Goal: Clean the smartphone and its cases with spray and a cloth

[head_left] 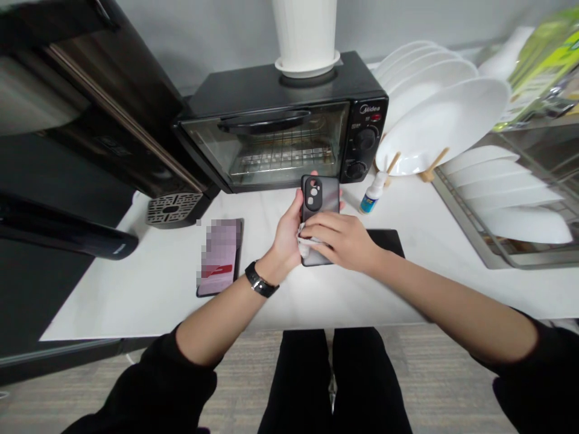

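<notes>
Phone [320, 202]: dark grey, back facing up, rounded camera block with a couple of lenses near the top end. It's held up off the counter [149, 289], right in front of the toaster oven.
How it'd handle: my guess is light and rigid, with a smooth back that's probably a bit slippery, and the lens glass is the fragile part. Long edges look like the safest place to grip, which is pretty much what's going on.
Left hand [286, 236]: closed around the phone's left edge, fingertips peeking out on the far side. Black watch [261, 281] on that wrist.
Right hand [340, 239]: lying flat over the lower half of the phone, fingers pressing a small white wipe [304, 234] against it. Pinched down on the wipe, not the phone itself.
Second phone [220, 256]: flat on the counter to the left, screen up.
Dark pad [384, 240]: on the counter under the right wrist, mostly hidden.
Small bottle [373, 193]: white with a blue label, standing just right of the held phone.
Toaster oven [283, 123]: black, door shut, white pot on top.
Plates [446, 117]: white, upright in a rack to the right.
</notes>
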`<state>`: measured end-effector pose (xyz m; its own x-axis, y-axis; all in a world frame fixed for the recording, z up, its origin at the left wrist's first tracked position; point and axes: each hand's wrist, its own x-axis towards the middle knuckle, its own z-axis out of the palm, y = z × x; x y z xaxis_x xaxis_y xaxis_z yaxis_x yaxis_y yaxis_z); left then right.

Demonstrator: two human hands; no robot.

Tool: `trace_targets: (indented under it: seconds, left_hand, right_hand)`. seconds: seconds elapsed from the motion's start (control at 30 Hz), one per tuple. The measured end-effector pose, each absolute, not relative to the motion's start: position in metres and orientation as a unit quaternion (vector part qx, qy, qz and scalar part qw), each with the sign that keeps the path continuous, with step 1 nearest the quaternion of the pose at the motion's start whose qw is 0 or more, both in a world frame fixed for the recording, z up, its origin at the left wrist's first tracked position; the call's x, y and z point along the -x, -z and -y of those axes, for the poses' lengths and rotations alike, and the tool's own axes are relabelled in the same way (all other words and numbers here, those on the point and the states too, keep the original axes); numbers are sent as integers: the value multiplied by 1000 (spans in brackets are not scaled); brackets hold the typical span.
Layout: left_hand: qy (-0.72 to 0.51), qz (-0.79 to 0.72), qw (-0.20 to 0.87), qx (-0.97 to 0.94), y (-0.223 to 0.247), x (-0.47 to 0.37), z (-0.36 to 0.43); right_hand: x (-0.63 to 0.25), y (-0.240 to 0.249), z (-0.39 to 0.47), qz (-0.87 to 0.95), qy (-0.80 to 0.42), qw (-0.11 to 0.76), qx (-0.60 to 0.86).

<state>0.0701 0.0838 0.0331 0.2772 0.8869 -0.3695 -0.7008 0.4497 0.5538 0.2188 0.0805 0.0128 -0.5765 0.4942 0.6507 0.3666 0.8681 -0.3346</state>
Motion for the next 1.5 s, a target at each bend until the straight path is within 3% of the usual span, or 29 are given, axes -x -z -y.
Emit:
trace_targets:
  seconds: [0.17, 0.37, 0.5, 0.6, 0.7, 0.77, 0.87, 1.03, 1.17, 1.3, 1.5]
  left_hand:
    - [-525, -308, 776, -166, -37, -72, -87]
    - [-572, -261, 741, -237, -67, -64, -80]
    - [-606, -252, 679, -329, -84, -40, -55]
    - [-547, -307, 557, -545, -84, -21, -25]
    - [-340, -317, 421, -779, -72, -17, 8]
    - [-223, -321, 327, -860, -58, -26, 26]
    - [-143, -315, 194, -918, -30, -49, 38]
    - [-152, -263, 41, -952, -4, -77, 37]
    - [-208, -277, 83, -934, -16, -57, 38]
    - [-186, -425, 155, -872, -22, -12, 43]
    - [-193, -465, 226, -834, -5, 14, 52]
  right_hand:
    - [-223, -15, -90, 832, -40, 429, 350]
    - [-222, -25, -90, 809, -10, 459, 366]
    - [-238, -28, -50, 839, -91, 401, 356]
    - [-278, -15, -13, 798, -103, 399, 440]
    - [-331, 3, -1, 670, -58, 451, 587]
    - [-357, 12, -7, 637, -43, 439, 632]
    - [-369, 15, -17, 670, -55, 406, 620]
    - [-345, 8, -4, 777, -45, 361, 514]
    - [-338, 9, -1, 837, -139, 282, 448]
    - [-339, 9, -15, 855, -154, 248, 429]
    - [-339, 0, -35, 871, -165, 205, 414]
